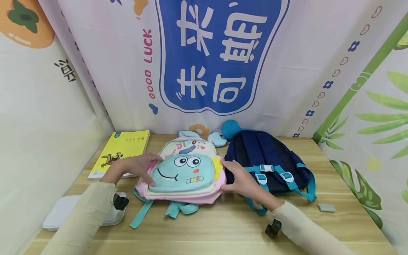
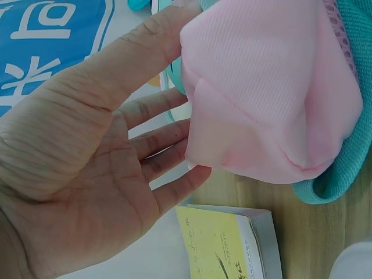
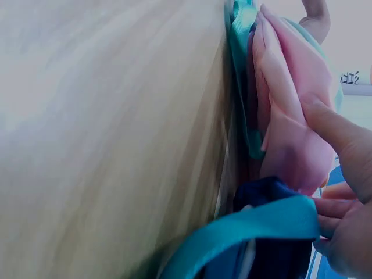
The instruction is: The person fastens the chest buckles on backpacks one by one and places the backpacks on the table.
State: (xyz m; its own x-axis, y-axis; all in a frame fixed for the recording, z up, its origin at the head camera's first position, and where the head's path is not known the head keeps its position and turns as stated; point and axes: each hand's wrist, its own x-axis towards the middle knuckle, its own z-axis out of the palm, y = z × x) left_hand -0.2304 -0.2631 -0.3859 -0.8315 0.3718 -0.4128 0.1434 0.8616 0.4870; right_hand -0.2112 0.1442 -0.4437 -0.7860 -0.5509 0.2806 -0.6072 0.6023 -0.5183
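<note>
On a wood-grained tabletop, a white case is set nearer than the pink dinosaur backpack and to its left, while the backpack is laid face up, its teal straps left loose beneath. Its left side is touched by the left hand and its right by the right hand, thumb and fingers apart on each, apparently so that it is steadied evenly. Right of it a navy backpack is laid straps up, beyond its left side a yellow book is rested flat, and behind it a printed cloth is hung, seemingly as a screen.

left wrist: pink backpack cropped | head: white case partly hidden
</note>
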